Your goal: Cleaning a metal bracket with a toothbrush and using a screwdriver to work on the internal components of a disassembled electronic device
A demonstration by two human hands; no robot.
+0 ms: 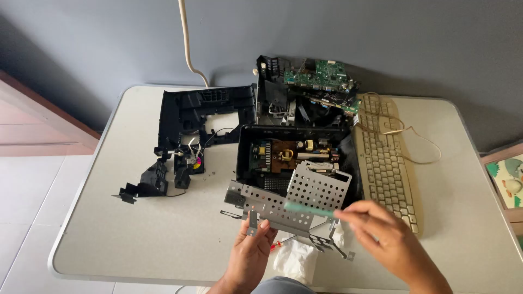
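A: What do the two hands hold?

B: The left hand (249, 251), at six o'clock on the bench (109, 218), has its grip clenched on the lower edge of a perforated metal cover (297, 204). The right hand (384, 235), at about five o'clock, pinches the handle end of a green-handled tool (308, 209) between thumb and fingertips; the tool lies across the cover and is blurred, so its tip cannot be made out.

A: Where does the cover sit?

B: It tilts up just in front of a black plastic case (297, 155) at the centre of the bench. Inside the case a brown circuit board (283, 154) with yellow parts shows.

A: And around it?

B: At twelve o'clock a second black housing carries a green circuit board (321, 76). At three o'clock lies a beige keyboard (388, 163), its cable (414, 139) looped beside it. At nine to ten o'clock lie broken black plastic pieces (188, 136) with thin wires. A white crumpled cloth or paper (297, 256) lies under the cover at six o'clock, with a small red item (276, 244) beside it. A pale cord (188, 41) hangs down the grey wall.
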